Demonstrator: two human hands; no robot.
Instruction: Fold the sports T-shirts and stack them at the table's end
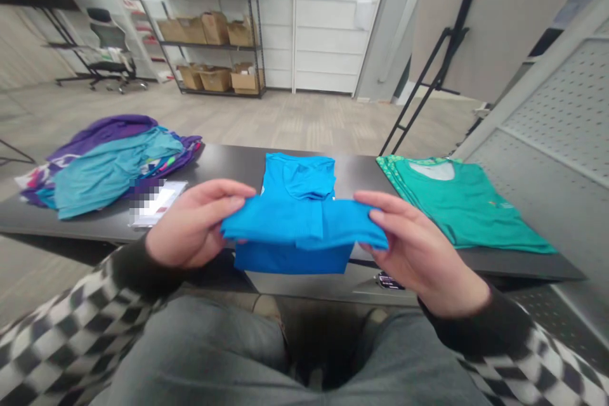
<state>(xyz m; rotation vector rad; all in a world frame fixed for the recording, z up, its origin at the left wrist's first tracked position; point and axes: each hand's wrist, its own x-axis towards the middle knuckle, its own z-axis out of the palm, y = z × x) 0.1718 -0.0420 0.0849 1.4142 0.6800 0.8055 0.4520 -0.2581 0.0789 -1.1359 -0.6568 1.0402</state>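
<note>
My left hand (195, 223) and my right hand (419, 248) pinch a folded-over section of a bright blue T-shirt (295, 219) from either side, holding it up just above the dark table (228, 166). The collar end of the shirt lies flat on the table beyond my hands, and the lower part hangs over the table's near edge. A folded green T-shirt (466, 203) lies to the right of my right hand. Nearest my left hand is a white sheet (155, 202) with a blurred patch, beside a heap of purple and teal clothing (114, 165).
Behind the table, a metal shelf rack (209, 25) holds cardboard boxes, and an office chair (109, 44) stands at the left. A perforated grey panel (556, 114) rises close on the right. My knees show below the table.
</note>
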